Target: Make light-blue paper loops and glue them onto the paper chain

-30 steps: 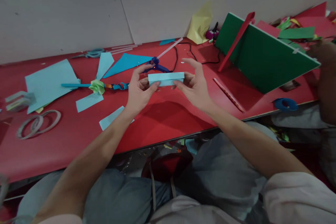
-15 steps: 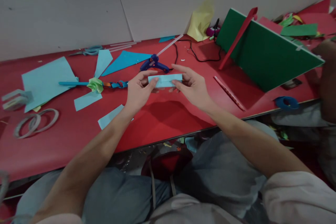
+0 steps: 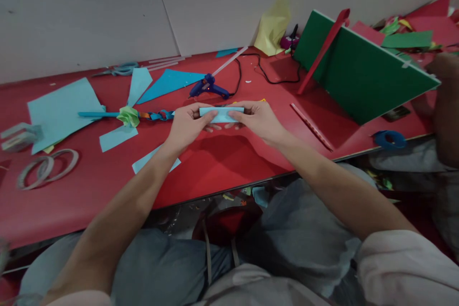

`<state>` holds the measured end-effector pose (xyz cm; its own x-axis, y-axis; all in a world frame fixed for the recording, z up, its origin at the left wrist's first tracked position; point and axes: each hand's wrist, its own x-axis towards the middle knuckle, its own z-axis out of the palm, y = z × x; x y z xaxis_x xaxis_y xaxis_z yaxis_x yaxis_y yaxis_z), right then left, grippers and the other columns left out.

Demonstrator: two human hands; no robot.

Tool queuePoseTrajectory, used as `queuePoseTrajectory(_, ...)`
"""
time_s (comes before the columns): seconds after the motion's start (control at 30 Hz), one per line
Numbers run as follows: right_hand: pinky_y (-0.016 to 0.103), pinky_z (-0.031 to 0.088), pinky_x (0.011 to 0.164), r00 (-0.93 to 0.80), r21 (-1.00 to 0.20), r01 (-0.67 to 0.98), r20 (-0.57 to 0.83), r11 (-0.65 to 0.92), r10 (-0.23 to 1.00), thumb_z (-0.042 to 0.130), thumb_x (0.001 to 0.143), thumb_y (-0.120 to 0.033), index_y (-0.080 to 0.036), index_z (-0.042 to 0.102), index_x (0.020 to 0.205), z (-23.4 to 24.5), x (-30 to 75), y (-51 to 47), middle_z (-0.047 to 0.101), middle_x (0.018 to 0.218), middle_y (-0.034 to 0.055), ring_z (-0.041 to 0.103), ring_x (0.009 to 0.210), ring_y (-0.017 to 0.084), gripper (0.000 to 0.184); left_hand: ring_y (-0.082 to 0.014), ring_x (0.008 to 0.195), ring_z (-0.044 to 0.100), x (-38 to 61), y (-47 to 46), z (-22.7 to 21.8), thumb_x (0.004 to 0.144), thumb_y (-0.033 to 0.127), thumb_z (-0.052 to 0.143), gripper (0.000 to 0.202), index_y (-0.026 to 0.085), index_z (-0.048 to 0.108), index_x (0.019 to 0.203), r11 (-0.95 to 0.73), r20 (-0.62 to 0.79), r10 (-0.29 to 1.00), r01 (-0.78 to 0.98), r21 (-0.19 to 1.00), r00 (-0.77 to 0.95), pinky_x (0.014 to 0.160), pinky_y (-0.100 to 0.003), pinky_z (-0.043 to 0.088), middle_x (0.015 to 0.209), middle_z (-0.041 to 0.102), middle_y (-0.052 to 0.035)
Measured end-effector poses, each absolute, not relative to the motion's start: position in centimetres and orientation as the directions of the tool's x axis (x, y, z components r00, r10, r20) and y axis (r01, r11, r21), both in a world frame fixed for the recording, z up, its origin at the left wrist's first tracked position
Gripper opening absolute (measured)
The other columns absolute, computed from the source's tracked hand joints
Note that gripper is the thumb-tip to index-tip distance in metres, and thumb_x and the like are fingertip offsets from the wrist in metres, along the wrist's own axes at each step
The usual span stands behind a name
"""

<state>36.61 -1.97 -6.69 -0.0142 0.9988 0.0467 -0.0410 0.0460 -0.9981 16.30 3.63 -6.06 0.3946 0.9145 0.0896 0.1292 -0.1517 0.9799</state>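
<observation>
A light-blue strip of folded paper (image 3: 222, 114) is stretched level between my two hands above the red table. My left hand (image 3: 191, 123) grips its left end, thumb on the near face and fingers behind. At the other end my right hand (image 3: 256, 121) pinches it the same way. Just beyond lies a dark-blue glue gun (image 3: 208, 87) with a clear glue stick in its back. To the left rests a blue paper stem (image 3: 100, 114) bearing a pale-green paper flower (image 3: 128, 116). Light-blue paper pieces (image 3: 118, 138) lie around it.
Scissors (image 3: 125, 69) lie by the wall, and tape rolls (image 3: 64, 165) at the left. A green board (image 3: 362, 67) with a red strip leans at the right, near a pencil (image 3: 311, 126) and a blue roll (image 3: 389, 139). Another person's arm (image 3: 446, 105) shows far right.
Both hands have come slightly down and nearer. The fingers of my right hand have curled in behind the paper, and the strip looks narrower, its fold line no longer showing.
</observation>
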Motion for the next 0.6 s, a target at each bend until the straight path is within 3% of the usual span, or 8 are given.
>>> queuePoseTrajectory(0.2, 0.019, 0.058, 0.054, -0.049, -0.997, -0.036, -0.067, -0.069, 0.996, 0.077, 0.094, -0.028, -0.012, 0.079, 0.105, -6.3, 36.3, -1.5, 0.080, 0.079, 0.0058, 0.075, 0.057, 0.011, 0.020, -0.0219, 0.063, 0.080, 15.4, 4.1, -5.6, 0.083, 0.052, 0.084, 0.044, 0.015, 0.072, 0.103, -0.140, 0.032, 0.891, 0.206, 0.969, 0.452, 0.050, -0.022, 0.061, 0.081, 0.080, -0.0065)
queuePoseTrajectory(0.43, 0.021, 0.060, 0.059, -0.154, -0.998, -0.033, 0.056, 0.051, 0.986, 0.079, 0.091, -0.037, -0.016, 0.079, 0.124, -6.9, 36.8, -1.2, 0.083, 0.090, 0.0050, 0.076, 0.062, 0.012, 0.039, -0.0198, 0.062, 0.079, 14.3, 4.7, -5.6, 0.086, 0.061, 0.081, 0.055, 0.016, 0.075, 0.117, -0.177, 0.037, 0.826, 0.196, 0.964, 0.563, 0.056, -0.024, 0.063, 0.086, 0.082, -0.0070)
queuePoseTrajectory(0.6, 0.026, 0.063, 0.066, -0.180, -0.992, 0.007, 0.121, 0.124, 0.976, 0.080, 0.087, -0.040, -0.019, 0.084, 0.116, -7.1, 37.2, -1.2, 0.083, 0.090, 0.0037, 0.075, 0.065, 0.012, 0.036, -0.0213, 0.069, 0.081, 13.9, 4.9, -5.6, 0.079, 0.067, 0.084, 0.058, 0.016, 0.081, 0.108, -0.104, -0.001, 0.801, 0.142, 0.984, 0.598, 0.060, -0.025, 0.066, 0.088, 0.082, -0.0092)
